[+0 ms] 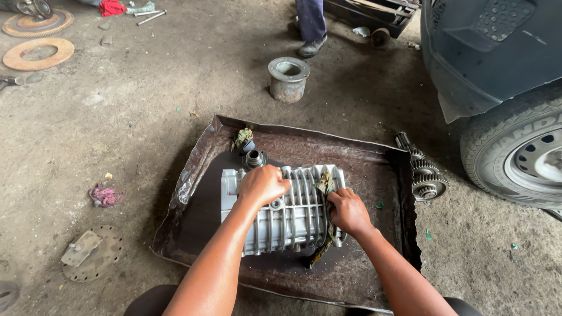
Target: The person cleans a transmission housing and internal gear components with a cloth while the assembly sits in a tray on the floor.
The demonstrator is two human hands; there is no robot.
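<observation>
Resting in the middle of a dented dark metal tray (374,161) on the concrete floor (146,105), the ribbed silver gearbox casing (287,219) lies straight ahead of the person, its long axis running away from the body toward the far rim of the tray, with the ribs following the same line. The left hand (263,185) sits on top of the casing near its far left part, fingers curled down and pressed together over the metal, palm bearing on it. The right hand (348,210) is at the casing's right edge, closed in a pinch on a dirty olive rag (325,185) that trails down along that side. Both hands touch the casing; the left is farther out along it, the right nearer the body. Just beyond the casing in the tray stand a small bearing collar (255,158) and a scrap of cloth (242,138). A gear shaft (422,172) lies on the floor just beside the tray's right rim, near a car tyre (518,158). A flanged metal sleeve (288,78) stands well apart, farther off.
</observation>
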